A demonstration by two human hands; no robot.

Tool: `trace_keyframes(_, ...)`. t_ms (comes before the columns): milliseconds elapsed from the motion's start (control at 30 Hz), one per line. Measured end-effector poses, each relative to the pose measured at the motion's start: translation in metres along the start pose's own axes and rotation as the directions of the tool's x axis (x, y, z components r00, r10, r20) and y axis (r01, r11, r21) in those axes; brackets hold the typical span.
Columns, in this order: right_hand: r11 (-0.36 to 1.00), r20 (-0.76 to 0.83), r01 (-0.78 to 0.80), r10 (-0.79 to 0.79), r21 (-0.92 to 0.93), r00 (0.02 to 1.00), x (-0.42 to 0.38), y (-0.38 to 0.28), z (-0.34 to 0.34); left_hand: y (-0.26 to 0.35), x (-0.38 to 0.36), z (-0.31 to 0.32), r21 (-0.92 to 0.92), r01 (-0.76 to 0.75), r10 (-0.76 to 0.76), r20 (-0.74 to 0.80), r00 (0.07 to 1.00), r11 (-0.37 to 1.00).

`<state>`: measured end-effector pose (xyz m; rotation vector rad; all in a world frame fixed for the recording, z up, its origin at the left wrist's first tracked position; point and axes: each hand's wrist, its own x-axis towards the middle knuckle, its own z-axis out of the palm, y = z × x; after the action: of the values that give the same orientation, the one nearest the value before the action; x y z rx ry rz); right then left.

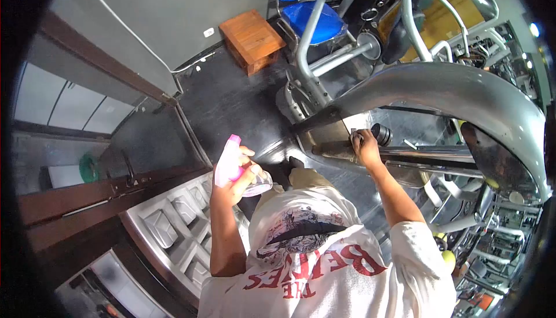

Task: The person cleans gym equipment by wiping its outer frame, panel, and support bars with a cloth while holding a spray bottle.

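A spray bottle [259, 187] with a pink and white spray head is in my left hand [238, 184], whose fingers are wrapped round its neck. The clear body of the bottle points towards my shirt. My right hand [365, 145] reaches to the gym machine [333, 148], its fingers closed at the machine's lower frame. Something small and greyish shows at those fingertips, too small to name. Beside that hand is a black ribbed cylinder [380, 134]. The machine's thick silver curved arm [440, 81] arches beyond my right hand.
A wooden box stool [251, 37] stands by the grey wall, with a blue chair [315, 20] next to it. A door frame and a panel with raised squares [159, 228] lie on my left. More gym equipment [504, 237] fills the right side.
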<state>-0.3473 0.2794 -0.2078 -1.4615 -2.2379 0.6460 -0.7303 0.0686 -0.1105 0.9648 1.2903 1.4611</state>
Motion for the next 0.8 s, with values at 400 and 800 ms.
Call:
trace_keyframes(400,0.954,-0.107,-0.288,0.296,0.087,0.949,0.043,-0.001,0.033,0.013,-0.011,0.011,0.072,0.048,-0.051,0.049,0.997,0.996)
trace_keyframes(800,0.903,0.485,-0.384,0.428,-0.192,0.763,0.000,0.054,-0.025,-0.001,-0.047,-0.002,0.010,0.070,-0.069,-0.059,0.996,0.997)
